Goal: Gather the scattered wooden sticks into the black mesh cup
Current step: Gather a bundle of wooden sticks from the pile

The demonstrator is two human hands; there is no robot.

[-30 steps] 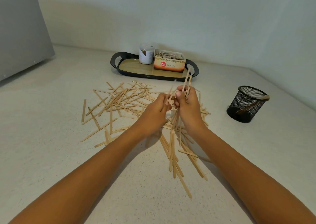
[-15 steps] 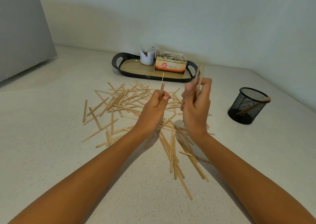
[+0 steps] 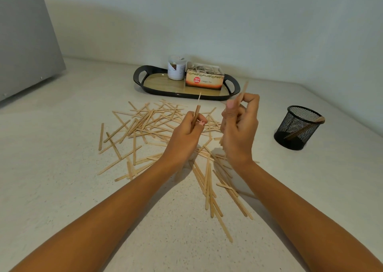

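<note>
- The left hand (image 3: 184,135) is raised above the bench (image 3: 62,188), its grip pinching one or two sticks (image 3: 196,114) upright.
- The right hand (image 3: 238,130) is raised just beside it, its grip curled round a few sticks that poke up past the fingers, probably to build a bundle before carrying it over.
- A scattered pile (image 3: 149,124) covers the bench beneath and beyond both hands.
- The cup (image 3: 298,127) stands upright well to the right, with a stick leaning on its rim. The task looks barely begun.
- A tray (image 3: 176,94) carrying a tea box (image 3: 204,81) and a jar (image 3: 176,68) sits behind the pile.
</note>
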